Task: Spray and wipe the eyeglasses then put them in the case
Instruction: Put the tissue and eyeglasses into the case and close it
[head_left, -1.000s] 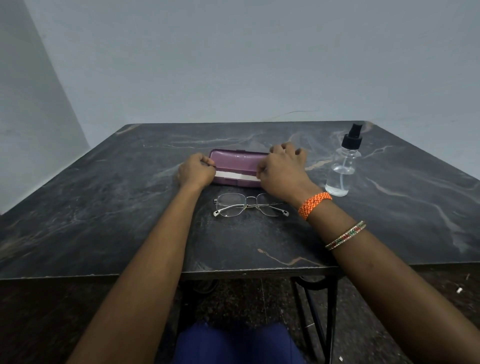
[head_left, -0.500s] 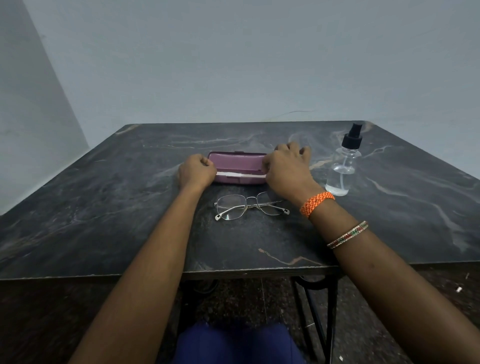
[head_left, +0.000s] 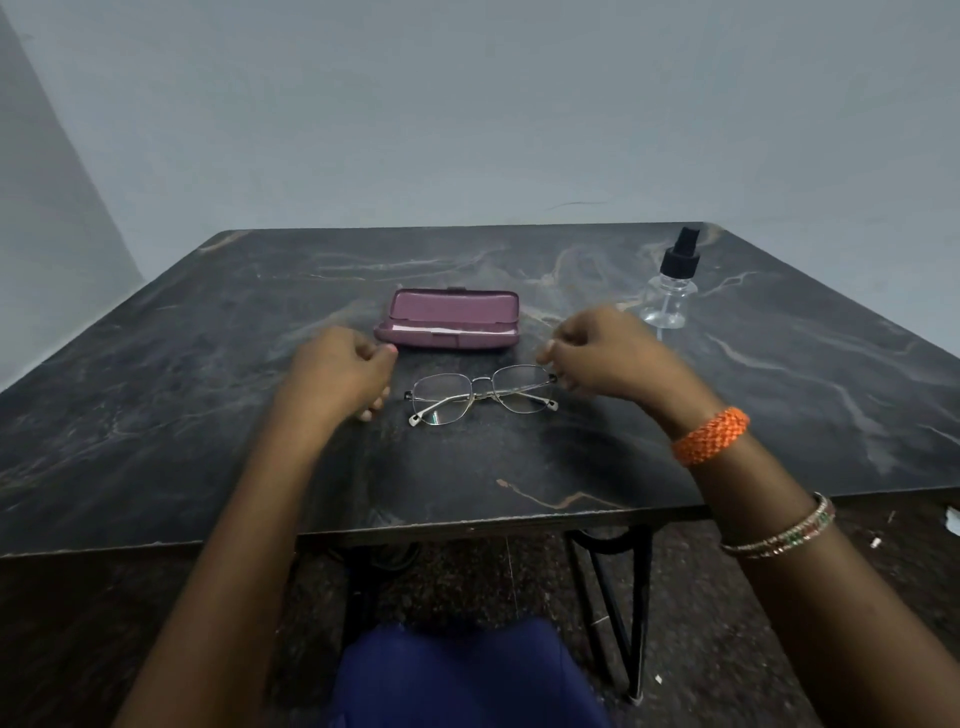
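Note:
A purple eyeglass case (head_left: 448, 318) lies on the dark marbled table (head_left: 208, 415) with its lid standing up; a white cloth shows inside. Thin metal-framed eyeglasses (head_left: 480, 393) lie folded just in front of the case. My left hand (head_left: 340, 374) hovers left of the glasses, fingers loosely curled, holding nothing. My right hand (head_left: 605, 353) hovers by the right end of the glasses, fingers loosely curled and blurred; I cannot tell whether it touches the frame. A clear spray bottle (head_left: 670, 291) with a black pump stands at the back right.
The table's front edge runs just below my forearms, with black metal legs (head_left: 618, 587) beneath. A grey wall rises behind the table. My blue-clad lap (head_left: 467, 675) shows at the bottom.
The case lid has swung up and now stands open. Both hands have let go of the case and drawn back toward me, ending on either side of the glasses.

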